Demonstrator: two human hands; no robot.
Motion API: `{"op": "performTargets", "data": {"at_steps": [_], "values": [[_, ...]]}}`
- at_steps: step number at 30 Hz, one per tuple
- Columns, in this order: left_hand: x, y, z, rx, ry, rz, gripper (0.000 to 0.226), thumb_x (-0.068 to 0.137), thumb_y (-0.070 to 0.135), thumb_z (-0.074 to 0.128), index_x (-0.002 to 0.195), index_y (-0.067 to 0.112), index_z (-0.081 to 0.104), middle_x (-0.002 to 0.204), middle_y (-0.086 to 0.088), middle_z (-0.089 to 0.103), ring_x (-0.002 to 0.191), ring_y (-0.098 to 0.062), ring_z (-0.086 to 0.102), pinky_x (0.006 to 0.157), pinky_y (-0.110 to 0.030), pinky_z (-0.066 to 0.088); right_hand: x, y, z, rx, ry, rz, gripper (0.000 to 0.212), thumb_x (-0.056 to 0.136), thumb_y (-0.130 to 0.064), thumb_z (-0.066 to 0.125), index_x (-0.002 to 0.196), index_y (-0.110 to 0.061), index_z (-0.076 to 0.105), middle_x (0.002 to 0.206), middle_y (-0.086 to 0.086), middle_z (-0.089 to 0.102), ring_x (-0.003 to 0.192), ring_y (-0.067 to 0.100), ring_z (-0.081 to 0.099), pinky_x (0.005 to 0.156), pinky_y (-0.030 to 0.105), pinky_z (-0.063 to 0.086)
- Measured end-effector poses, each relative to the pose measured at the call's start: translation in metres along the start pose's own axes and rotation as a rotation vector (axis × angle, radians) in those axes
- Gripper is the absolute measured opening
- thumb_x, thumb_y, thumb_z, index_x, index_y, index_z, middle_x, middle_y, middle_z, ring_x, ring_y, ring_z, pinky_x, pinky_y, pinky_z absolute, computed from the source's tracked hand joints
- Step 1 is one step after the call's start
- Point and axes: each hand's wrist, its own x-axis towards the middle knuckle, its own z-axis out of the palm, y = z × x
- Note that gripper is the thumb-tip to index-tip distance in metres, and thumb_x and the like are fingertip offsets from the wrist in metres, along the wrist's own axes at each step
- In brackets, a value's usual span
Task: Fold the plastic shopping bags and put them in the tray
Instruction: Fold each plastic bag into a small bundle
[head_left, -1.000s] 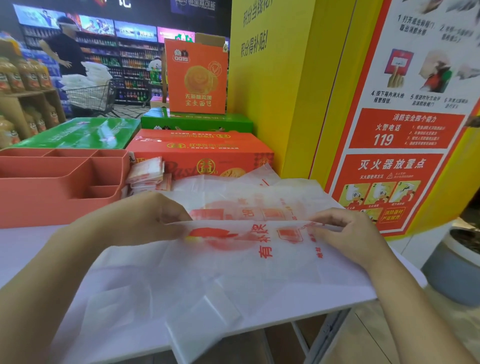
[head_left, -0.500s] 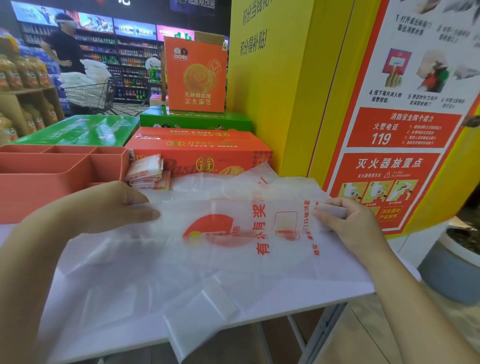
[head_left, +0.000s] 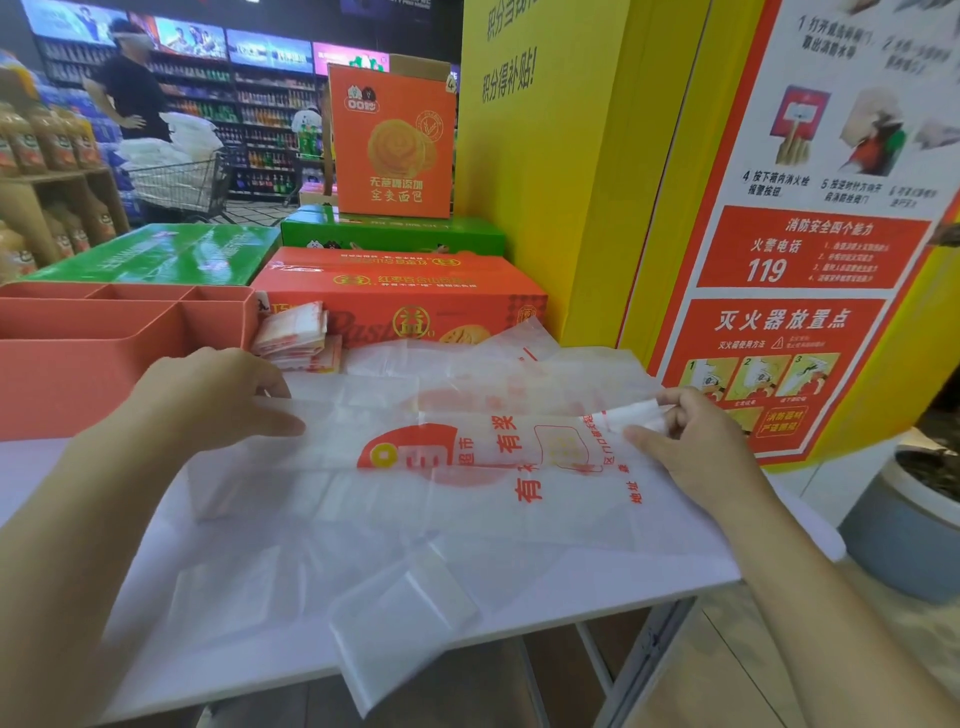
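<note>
The plastic shopping bag, translucent with red print, lies spread on the white table between the two hands. Its long axis runs left to right across the tabletop. The printed characters lie on their sides as seen from here, which fits a bag laid sideways. The left hand sits on the left part of the bag with its fingers bent. It appears to pinch the far edge between fingers and thumb, probably to anchor that end so the slippery film cannot slide. The right hand is curled and nips a narrow, bunched white strip at the bag's right end. That strip looks like a handle, so the mouth likely points right and the bottom left, though the left end is partly hidden under the hand. Held at both ends like this, the far edge runs in a nearly straight line from hand to hand, which suits drawing the plastic taut and making a lengthwise fold. More loose bags lie underneath, and one droops over the near edge of the table. The coral compartmented tray stands at the far left, just beyond the left hand. A small stack of folded bags sits against its right side, outside it as far as can be seen. An orange carton stands behind the stack.
</note>
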Motion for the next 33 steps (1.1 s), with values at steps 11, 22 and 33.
{"op": "performTargets", "data": {"at_steps": [11,22,33], "values": [[0.004,-0.011,-0.005,0.120,0.127,-0.077,0.040,0.069,0.076,0.070,0.081,0.038,0.063,0.077,0.014,0.061,0.077,-0.016,0.058,0.070,-0.030,0.044,-0.003,-0.003,0.001,-0.167,-0.008,-0.018,0.057,0.087,-0.033,0.079,0.135,-0.019,0.053,0.114,-0.004,0.052,0.099,0.016,0.055,0.082,0.031,0.043],[-0.005,0.031,0.013,0.373,0.250,0.071,0.050,0.070,0.063,0.078,0.113,0.044,0.061,0.120,0.008,0.051,0.112,-0.024,0.036,0.082,-0.039,0.024,-0.007,-0.010,0.001,-0.248,-0.042,-0.074,0.042,0.090,-0.034,0.076,0.128,-0.028,0.058,0.117,-0.005,0.047,0.110,0.019,0.051,0.096,0.038,0.046],[-0.009,0.055,0.039,-0.160,0.194,0.716,0.035,0.098,0.038,0.052,0.130,0.035,0.064,0.143,0.011,0.056,0.133,-0.015,0.052,0.115,-0.036,0.030,-0.006,-0.010,0.003,-0.446,-0.035,-0.282,0.023,0.097,-0.026,0.066,0.118,-0.032,0.074,0.129,-0.010,0.063,0.121,0.019,0.041,0.097,0.035,0.026]]}}
